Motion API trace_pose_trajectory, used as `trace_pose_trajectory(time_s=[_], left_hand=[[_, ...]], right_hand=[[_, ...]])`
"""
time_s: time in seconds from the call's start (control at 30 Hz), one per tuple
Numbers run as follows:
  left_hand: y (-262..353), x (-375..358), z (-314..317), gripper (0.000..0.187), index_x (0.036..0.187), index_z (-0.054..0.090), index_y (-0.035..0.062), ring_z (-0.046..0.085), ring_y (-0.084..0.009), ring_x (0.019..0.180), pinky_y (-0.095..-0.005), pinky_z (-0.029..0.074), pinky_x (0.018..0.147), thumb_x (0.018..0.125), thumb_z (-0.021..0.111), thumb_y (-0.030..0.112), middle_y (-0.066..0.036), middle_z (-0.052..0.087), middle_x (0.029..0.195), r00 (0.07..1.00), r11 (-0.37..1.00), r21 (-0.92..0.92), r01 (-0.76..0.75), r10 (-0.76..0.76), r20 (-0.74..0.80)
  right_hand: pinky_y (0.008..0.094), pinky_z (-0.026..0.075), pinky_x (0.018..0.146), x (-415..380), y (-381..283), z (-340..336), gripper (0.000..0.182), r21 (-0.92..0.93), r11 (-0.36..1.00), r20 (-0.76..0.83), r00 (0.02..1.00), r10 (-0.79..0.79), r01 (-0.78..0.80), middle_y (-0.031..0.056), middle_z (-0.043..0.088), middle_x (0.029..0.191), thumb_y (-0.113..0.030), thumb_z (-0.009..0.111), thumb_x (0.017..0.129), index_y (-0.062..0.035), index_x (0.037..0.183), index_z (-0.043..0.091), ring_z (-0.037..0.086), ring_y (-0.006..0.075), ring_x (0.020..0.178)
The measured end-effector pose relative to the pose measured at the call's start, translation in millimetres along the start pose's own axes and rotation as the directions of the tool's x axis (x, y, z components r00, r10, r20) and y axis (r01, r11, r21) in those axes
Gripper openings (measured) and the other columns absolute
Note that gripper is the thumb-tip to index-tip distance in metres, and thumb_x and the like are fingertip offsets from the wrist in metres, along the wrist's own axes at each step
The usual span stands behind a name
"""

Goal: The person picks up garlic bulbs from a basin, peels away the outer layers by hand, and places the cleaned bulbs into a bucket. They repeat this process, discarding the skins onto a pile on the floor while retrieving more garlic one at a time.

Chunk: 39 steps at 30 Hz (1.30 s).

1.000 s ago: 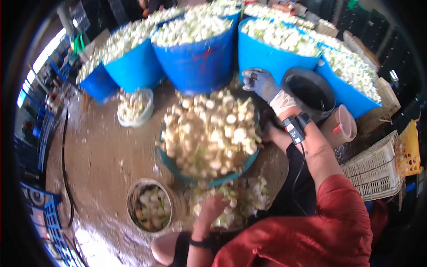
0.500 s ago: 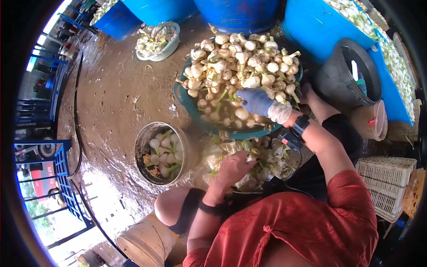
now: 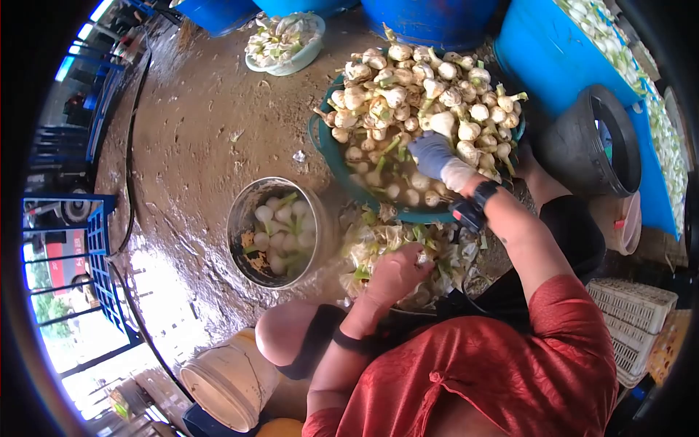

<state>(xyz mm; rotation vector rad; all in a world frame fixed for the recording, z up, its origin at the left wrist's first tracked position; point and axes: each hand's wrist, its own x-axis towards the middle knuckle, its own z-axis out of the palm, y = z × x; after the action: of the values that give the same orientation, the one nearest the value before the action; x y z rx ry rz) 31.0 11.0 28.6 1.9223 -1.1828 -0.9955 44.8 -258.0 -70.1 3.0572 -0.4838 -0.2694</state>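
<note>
My right hand [image 3: 432,154], in a blue-grey glove, reaches down among the garlic bulbs [image 3: 393,97] heaped in a green basin [image 3: 336,169]. Its fingertips are hidden, beside a large pale bulb [image 3: 441,124] and close over the murky water at the basin's near side. My bare left hand [image 3: 399,275] is closed above a pile of garlic peelings and leaves [image 3: 378,245]. Something small and pale shows at its fingertips, but I cannot tell what it is. Left of that hand stands a round bucket [image 3: 312,256] with peeled white bulbs [image 3: 284,226] inside.
A pale bowl of trimmings [image 3: 298,62] sits on the wet, muddy floor [image 3: 211,109]. Blue tubs [image 3: 426,22] line the back. At right are a black bucket [image 3: 575,146] and a white plastic crate [image 3: 630,313]. A cream bucket [image 3: 218,382] lies tipped at lower left.
The view has turned, so the basin and buckets sit farther right and slightly higher. The large bulb beside my gloved hand now points more upright. My left hand stays closed over the peelings.
</note>
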Motion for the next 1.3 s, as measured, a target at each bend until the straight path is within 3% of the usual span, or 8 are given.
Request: trace_pose_trajectory(time_s=[0.07,0.1,0.23,0.33,0.37,0.83,1.03,1.3], left_hand=[[-0.3,1.6,-5.9,0.033,0.104,0.056,0.0029,0.064,-0.0293,0.071,-0.0387,0.050,0.065,0.079,0.066,0.023,-0.018,0.063,0.076,0.996,0.997,-0.051,0.059,-0.062,-0.061],[-0.4,4.2,-8.4,0.035,0.107,0.055,0.0012,0.063,-0.0233,0.069,-0.0346,0.049,0.064,0.080,0.066,0.021,-0.016,0.064,0.076,0.979,0.978,-0.202,0.051,-0.089,-0.185],[0.0,17.4,-16.9,0.043,0.116,0.047,-0.0033,0.059,-0.0118,0.068,-0.0260,0.048,0.062,0.082,0.063,0.016,-0.010,0.064,0.077,0.915,0.831,-0.556,0.033,-0.248,-0.318],[-1.2,24.4,-15.0,0.054,0.128,0.036,-0.0037,0.060,-0.0140,0.073,-0.0254,0.049,0.062,0.085,0.062,0.017,-0.011,0.063,0.088,0.910,0.787,-0.615,-0.049,-0.219,-0.353],[-0.8,25.5,-14.4,0.056,0.130,0.034,-0.0045,0.060,-0.0140,0.076,-0.0256,0.050,0.063,0.086,0.061,0.017,-0.012,0.063,0.092,0.905,0.792,-0.601,-0.106,-0.173,-0.389],[23.2,4.5,-13.6,0.040,0.125,0.043,-0.0021,0.063,-0.0209,0.079,-0.0301,0.054,0.066,0.088,0.056,0.006,-0.014,0.061,0.103,0.982,0.436,-0.891,-0.129,-0.067,-0.175],[24.6,5.2,-9.7,0.038,0.115,0.050,-0.0024,0.059,-0.0115,0.075,-0.0264,0.053,0.064,0.079,0.061,-0.002,-0.004,0.058,0.091,0.913,0.745,-0.606,-0.279,0.010,-0.408],[7.2,2.7,-3.0,0.051,0.127,0.036,-0.0001,0.064,-0.0210,0.078,-0.0322,0.056,0.066,0.083,0.060,0.001,-0.014,0.061,0.098,0.944,0.623,-0.760,-0.186,-0.100,-0.314]], right_hand=[[0.0374,0.048,0.080,-13.0,1.2,-20.1,0.035,0.196,0.980,-0.008,1.000,0.025,-0.023,0.0141,0.065,0.089,-0.017,0.068,0.070,-0.0062,0.103,0.062,0.061,0.0281,0.090],[0.0329,0.049,0.077,-27.8,4.8,-18.5,0.035,0.816,0.568,-0.043,0.967,0.252,-0.111,0.0114,0.063,0.093,-0.013,0.072,0.072,-0.0027,0.104,0.061,0.061,0.0248,0.089],[0.0237,0.050,0.077,-66.1,-22.8,-58.2,0.030,0.969,-0.242,0.000,0.981,0.195,0.048,0.0027,0.059,0.095,-0.010,0.070,0.079,0.0002,0.104,0.059,0.057,0.0108,0.090],[0.0262,0.046,0.089,-94.4,-51.0,-80.2,0.033,0.979,-0.191,-0.036,0.989,0.141,0.063,0.0049,0.059,0.112,-0.012,0.064,0.083,-0.0040,0.114,0.058,0.054,0.0142,0.105],[0.0271,0.045,0.092,-101.5,-55.9,-83.9,0.033,0.930,0.278,-0.275,0.956,0.100,0.239,0.0069,0.058,0.116,-0.009,0.062,0.084,-0.0037,0.116,0.057,0.054,0.0149,0.107],[0.0277,0.048,0.078,-164.2,-65.4,-116.3,0.023,0.968,-0.030,-0.234,0.939,0.254,0.249,0.0064,0.067,0.094,-0.019,0.057,0.089,0.0003,0.099,0.065,0.059,0.0118,0.086],[0.0418,0.045,0.054,-169.9,-83.3,-104.9,0.017,0.656,0.735,-0.534,0.795,0.289,0.173,0.0135,0.059,0.068,-0.024,0.066,0.077,-0.0087,0.081,0.062,0.059,0.0337,0.064],[0.0439,0.046,0.056,-160.9,-79.7,-111.3,0.016,0.703,0.665,-0.510,0.831,0.223,0.253,0.0163,0.059,0.066,-0.022,0.066,0.075,-0.0061,0.073,0.064,0.058,0.0370,0.063]])
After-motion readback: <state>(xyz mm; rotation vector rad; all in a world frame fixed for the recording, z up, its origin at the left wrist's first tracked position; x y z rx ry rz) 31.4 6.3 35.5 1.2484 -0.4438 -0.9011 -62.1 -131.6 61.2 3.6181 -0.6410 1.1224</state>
